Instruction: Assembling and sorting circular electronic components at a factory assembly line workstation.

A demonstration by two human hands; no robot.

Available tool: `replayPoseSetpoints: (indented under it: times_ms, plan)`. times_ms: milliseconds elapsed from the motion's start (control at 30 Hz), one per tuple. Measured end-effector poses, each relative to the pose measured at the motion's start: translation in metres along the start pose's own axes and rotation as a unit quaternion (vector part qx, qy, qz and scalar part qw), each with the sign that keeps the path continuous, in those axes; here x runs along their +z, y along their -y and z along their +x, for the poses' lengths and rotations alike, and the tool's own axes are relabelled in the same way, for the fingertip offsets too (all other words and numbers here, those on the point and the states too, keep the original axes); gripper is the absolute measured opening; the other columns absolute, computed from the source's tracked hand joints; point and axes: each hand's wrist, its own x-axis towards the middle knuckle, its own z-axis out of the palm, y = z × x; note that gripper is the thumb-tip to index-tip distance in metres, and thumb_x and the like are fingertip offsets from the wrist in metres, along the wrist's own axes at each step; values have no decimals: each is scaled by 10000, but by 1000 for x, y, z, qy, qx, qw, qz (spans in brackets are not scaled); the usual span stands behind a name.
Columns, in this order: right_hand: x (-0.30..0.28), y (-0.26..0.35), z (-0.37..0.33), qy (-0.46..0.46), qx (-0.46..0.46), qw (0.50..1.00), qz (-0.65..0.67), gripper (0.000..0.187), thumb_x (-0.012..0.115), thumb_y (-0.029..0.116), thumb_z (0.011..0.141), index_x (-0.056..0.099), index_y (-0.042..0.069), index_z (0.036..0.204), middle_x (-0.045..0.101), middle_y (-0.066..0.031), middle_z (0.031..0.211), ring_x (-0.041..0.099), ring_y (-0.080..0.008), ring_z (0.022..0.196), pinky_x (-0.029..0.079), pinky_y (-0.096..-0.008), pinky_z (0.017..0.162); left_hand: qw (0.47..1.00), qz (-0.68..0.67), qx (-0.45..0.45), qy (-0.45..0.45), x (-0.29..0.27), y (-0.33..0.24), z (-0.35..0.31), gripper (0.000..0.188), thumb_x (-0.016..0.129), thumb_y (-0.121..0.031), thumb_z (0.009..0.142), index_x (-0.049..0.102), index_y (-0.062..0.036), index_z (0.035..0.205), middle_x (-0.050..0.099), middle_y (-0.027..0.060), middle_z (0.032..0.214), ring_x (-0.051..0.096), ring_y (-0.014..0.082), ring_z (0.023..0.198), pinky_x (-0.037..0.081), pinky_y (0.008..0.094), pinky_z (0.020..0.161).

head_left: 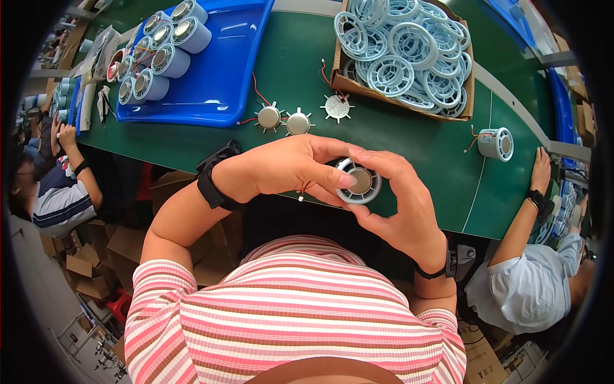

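My two hands hold a light-blue round housing [345, 191] just past the table's near edge, its open face with a silver metal disc turned up toward me. My left hand [297, 168] grips it from the left, the thumb pressed on the disc. Curled around the other side is my right hand [407, 203], its fingertips and thumb at the rim. Thin wires [302, 196] hang below my left hand. Beyond my hands lie three spoked metal discs: one disc [269, 117] beside a second disc [298, 122], and a third disc [337, 108] with red wires farther right.
A cardboard box [366, 91] heaped with light-blue plastic rings [412, 46] stands at the far side. Back left, a blue tray [224, 70] bears several light-blue cylinders [170, 61]. One wired cylinder [496, 144] lies right. Another person's arm [540, 174] touches the table there; someone sits left.
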Motion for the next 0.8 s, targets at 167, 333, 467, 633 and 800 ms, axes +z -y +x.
replayPoseSetpoints:
  times_ms: [167, 333, 467, 633, 800]
  plan:
    - [-1, 1, 1, 0, -17, 1000, -19, 675, 823, 16, 696, 600, 96, 1329, 669, -82, 1268, 620, -326, 1192, 437, -464, 1087, 999, 21, 24, -2, -3, 5, 0, 557, 712, -123, 963, 494, -17, 1464, 604, 86, 1352, 643, 192, 1185, 607, 334, 928]
    - [-7, 3, -7, 19, -52, 978, -202, 624, 813, 55, 690, 641, 100, 1288, 650, -88, 1283, 572, -344, 1256, 350, -502, 1147, 951, 229, 188, -83, 6, 9, -9, 508, 725, -138, 956, 543, -38, 1420, 646, 124, 1281, 681, 206, 1119, 588, 313, 915]
    - [-45, -2, -33, -33, 17, 933, -359, 543, 797, 66, 703, 686, 98, 1234, 613, -93, 1331, 502, -357, 1332, 327, -490, 1149, 581, 620, 412, -328, -13, -21, -55, 392, 745, -133, 906, 649, -41, 1275, 670, 124, 1246, 679, 266, 1083, 527, 385, 918]
    - [-72, -3, -29, -211, 49, 877, -428, 398, 769, 31, 798, 709, 84, 1188, 630, -85, 1302, 507, -363, 1327, 340, -449, 1132, 230, 681, 232, -655, -109, -47, -113, 425, 734, -124, 880, 629, -78, 1290, 609, 128, 1351, 564, 328, 1261, 375, 533, 1079]
    - [-73, 5, 33, -210, -50, 884, -414, 253, 742, 36, 857, 739, 63, 1109, 709, -71, 1125, 576, -319, 1251, 375, -415, 1086, 275, 716, 226, -600, -123, -40, -121, 532, 771, -90, 829, 602, -103, 1333, 591, 112, 1364, 544, 309, 1261, 379, 493, 1074]
